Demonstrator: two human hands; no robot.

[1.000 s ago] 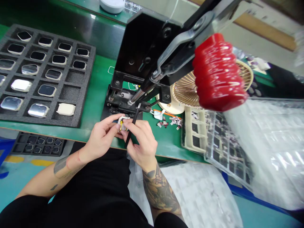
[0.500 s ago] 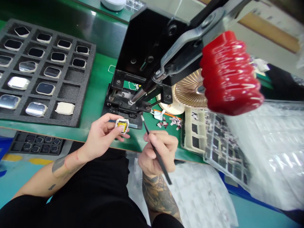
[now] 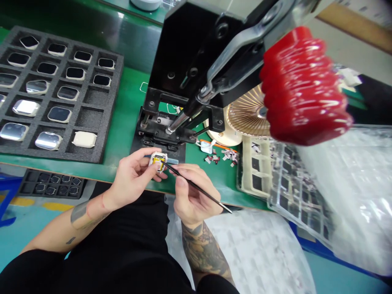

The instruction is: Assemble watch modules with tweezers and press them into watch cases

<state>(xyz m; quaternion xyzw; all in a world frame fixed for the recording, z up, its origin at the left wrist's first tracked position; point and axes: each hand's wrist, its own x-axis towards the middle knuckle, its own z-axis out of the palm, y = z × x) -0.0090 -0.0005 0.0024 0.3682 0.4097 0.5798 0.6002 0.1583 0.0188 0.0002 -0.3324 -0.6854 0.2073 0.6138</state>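
My left hand (image 3: 132, 173) is closed round the rim of an open smartwatch case (image 3: 158, 157), its thumb over the near edge. The case is pale, with yellow and dark parts inside. In my right hand (image 3: 196, 192) is a slim black stick tool (image 3: 200, 188), pinched between thumb and fingers. Its front tip meets the case, though whether it touches the inner parts I cannot tell. Just behind both hands stands a black lever press (image 3: 171, 53) with a red ribbed handle (image 3: 303, 90).
A grey foam tray (image 3: 112, 102) of smartwatches lies left on the green table (image 3: 127, 98). Below the edge sits a darker tray (image 3: 29, 188). Right of the press are a fan (image 3: 248, 112), small loose parts (image 3: 229, 156), a cream tray (image 3: 246, 163) and clear plastic trays (image 3: 300, 212).
My right hand has turned the black stick tool and brought its tip leftward to the watch case. The left hand holds the case in nearly the same place.
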